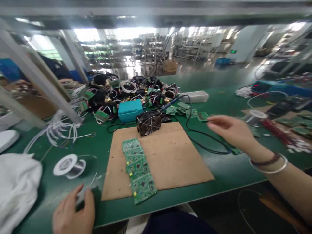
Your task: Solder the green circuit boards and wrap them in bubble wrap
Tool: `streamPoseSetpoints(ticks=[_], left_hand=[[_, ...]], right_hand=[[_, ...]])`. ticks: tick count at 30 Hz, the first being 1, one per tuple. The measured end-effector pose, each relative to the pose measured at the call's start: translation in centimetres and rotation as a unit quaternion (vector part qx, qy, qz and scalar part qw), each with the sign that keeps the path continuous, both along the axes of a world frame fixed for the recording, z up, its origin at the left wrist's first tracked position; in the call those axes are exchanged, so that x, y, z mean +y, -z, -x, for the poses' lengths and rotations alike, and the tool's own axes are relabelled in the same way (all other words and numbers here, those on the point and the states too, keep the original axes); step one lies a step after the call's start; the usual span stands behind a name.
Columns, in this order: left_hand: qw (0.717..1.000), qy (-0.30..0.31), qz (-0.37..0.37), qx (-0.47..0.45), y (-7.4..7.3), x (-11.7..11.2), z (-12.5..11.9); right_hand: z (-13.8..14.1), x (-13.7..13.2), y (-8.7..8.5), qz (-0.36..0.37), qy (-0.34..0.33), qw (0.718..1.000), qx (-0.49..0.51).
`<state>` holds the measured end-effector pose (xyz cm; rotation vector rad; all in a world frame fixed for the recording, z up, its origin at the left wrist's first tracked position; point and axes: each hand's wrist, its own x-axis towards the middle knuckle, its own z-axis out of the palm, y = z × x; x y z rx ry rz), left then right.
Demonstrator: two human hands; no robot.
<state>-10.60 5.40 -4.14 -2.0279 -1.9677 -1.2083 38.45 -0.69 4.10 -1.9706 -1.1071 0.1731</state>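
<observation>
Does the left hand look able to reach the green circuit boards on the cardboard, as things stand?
Probably yes: the left hand is just left of the cardboard, and nothing visible seems to block its way to the circuit boards. The hand may hold something, but this is unclear.

You're in an electronics workshop on a factory floor: your green workbench (pixel 219 165) carries populated circuit boards (pixel 138 170) on cardboard (pixel 180 156), a spool of silvery wire (pixel 65 164) at left and a far heap of wired components (pixel 131 86). Beyond, long rows of storage racks (pixel 146 45) line a large hall with a thick column (pixel 251 42).
</observation>
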Motion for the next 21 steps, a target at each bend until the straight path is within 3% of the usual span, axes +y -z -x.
streamPoseSetpoints(ticks=[1,3,4,6,7,9,12,16,21], left_hand=[[0.998,-0.012,-0.051,0.039,0.0,-0.3,0.1],[0.992,0.015,-0.109,0.064,0.1,-0.9,-0.6],[0.991,0.049,-0.113,0.056,0.2,-1.3,-1.3],[0.987,0.146,-0.063,0.037,0.4,-2.3,-3.2],[0.983,0.182,-0.022,0.029,0.6,-2.8,-4.3],[0.972,0.226,0.062,0.034,1.0,-3.3,-6.5],[0.964,0.237,0.115,0.044,1.8,-2.9,-9.2],[0.965,0.229,0.108,0.064,2.6,-1.9,-10.8],[0.971,0.219,0.080,0.061,2.7,-2.1,-11.2]], right_hand=[[3.0,0.3,0.4,0.028,-0.081,0.996,0.024],[8.8,1.0,1.3,0.127,-0.313,0.939,0.062],[11.3,1.4,1.8,0.157,-0.371,0.914,0.054],[15.1,2.9,2.7,0.189,-0.421,0.886,0.034],[16.5,3.8,3.2,0.186,-0.434,0.880,0.043],[18.4,6.2,4.1,0.143,-0.411,0.895,0.097],[20.1,9.7,5.3,0.135,-0.351,0.913,0.158],[21.4,12.5,5.9,0.167,-0.317,0.911,0.203],[21.8,14.1,5.1,0.205,-0.296,0.908,0.215]])
